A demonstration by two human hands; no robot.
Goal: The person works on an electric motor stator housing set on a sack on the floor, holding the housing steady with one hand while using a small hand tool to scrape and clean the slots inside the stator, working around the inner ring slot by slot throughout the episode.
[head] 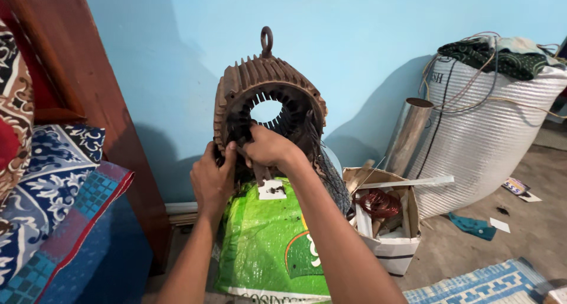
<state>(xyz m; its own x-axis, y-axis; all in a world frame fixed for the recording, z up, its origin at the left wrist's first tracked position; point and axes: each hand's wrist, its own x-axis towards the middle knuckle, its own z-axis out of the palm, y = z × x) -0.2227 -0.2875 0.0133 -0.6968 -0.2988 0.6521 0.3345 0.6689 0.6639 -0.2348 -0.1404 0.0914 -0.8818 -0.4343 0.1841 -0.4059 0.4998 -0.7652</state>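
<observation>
A rusty ribbed motor housing (pixel 269 82) with a lifting ring on top stands upright on a green plastic sack (pixel 266 239). Its round bore shows slotted stator teeth and dark windings. My left hand (pixel 212 180) grips the lower left rim of the housing. My right hand (pixel 269 145) reaches into the lower part of the bore, fingers pinched on something among the windings that I cannot make out. A small white piece (pixel 271 190) lies below the hands on the sack.
A cardboard box (pixel 387 233) with a copper wire coil (pixel 379 203) sits to the right. Behind it stand a metal tube (pixel 407 135) and a large white woven sack (pixel 490 127) with cloth and wires. Patterned cushions (pixel 41 180) and a wooden frame (pixel 88 91) are on the left.
</observation>
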